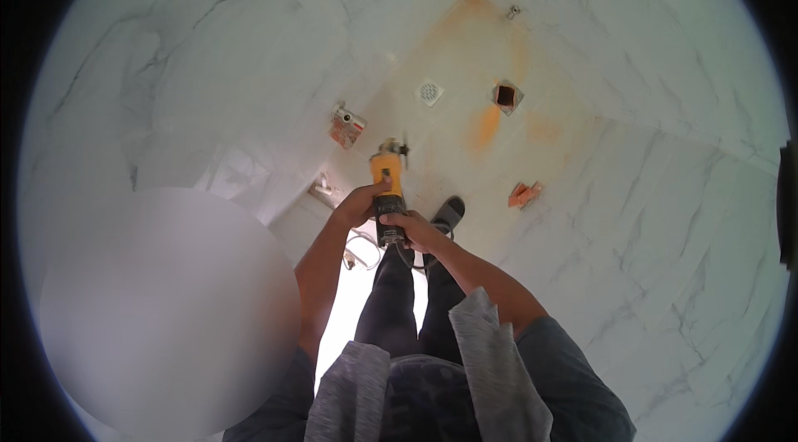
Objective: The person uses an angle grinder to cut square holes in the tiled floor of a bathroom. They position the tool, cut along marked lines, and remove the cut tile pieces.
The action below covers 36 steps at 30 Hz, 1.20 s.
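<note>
A yellow and black angle grinder [386, 169] is held in front of my legs, its head pointing away from me. My left hand [359, 204] wraps round the left side of its body, the thumb lying on the yellow housing. Lower down, my right hand [414, 229] is closed on the black rear part. A disc shows edge-on at the right of the grinder's head, apart from the walls and the floor. From the rear end a dark cord [403, 257] loops down past my right wrist.
Marbled white tile walls [665, 218] surround the dusty floor. Ahead are a round-holed drain cover [429, 92] and a square hole [505, 96]. A metal pipe fitting [349, 117] is at the left, reddish fragments [524, 195] at the right. My sandal [449, 213] stands beyond the grinder.
</note>
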Each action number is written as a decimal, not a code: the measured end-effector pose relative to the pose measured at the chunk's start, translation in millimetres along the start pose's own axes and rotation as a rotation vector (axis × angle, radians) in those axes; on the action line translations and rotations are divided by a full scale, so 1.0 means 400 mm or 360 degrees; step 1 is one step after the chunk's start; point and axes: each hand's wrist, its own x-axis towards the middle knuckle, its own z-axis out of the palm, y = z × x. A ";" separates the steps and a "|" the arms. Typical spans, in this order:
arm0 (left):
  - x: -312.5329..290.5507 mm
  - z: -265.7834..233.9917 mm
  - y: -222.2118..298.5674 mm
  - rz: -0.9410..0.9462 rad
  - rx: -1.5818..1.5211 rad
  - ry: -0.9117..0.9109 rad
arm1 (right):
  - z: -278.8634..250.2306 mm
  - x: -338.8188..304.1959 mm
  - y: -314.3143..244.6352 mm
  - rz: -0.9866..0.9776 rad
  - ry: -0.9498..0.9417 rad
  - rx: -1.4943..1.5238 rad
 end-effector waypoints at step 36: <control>-0.957 0.546 -1.783 -0.0098 -0.0733 0.1532 | 0.454 -0.440 0.125 -0.0178 -0.0102 0.0116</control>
